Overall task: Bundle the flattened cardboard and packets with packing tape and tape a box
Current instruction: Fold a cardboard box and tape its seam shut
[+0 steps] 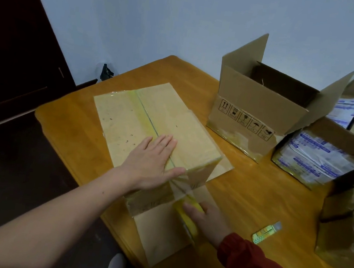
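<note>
Centre of table (253, 200): box (129, 114), top seam taped. Left hand (152, 160) lies flat on top, fingers pressed together, thumb out along the near edge. Right hand (207, 220) grips the tape roll (184, 219) at the box's near wall, fingers curled over it. Cutter (266, 233) lies near that hand. Behind, right: open box (254, 103), packets (317, 156).

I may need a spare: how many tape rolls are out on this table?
1: the yellow tape roll, held by the right hand against the near side of the box that the left hand presses down. Others may be hidden inside the open box.
</note>
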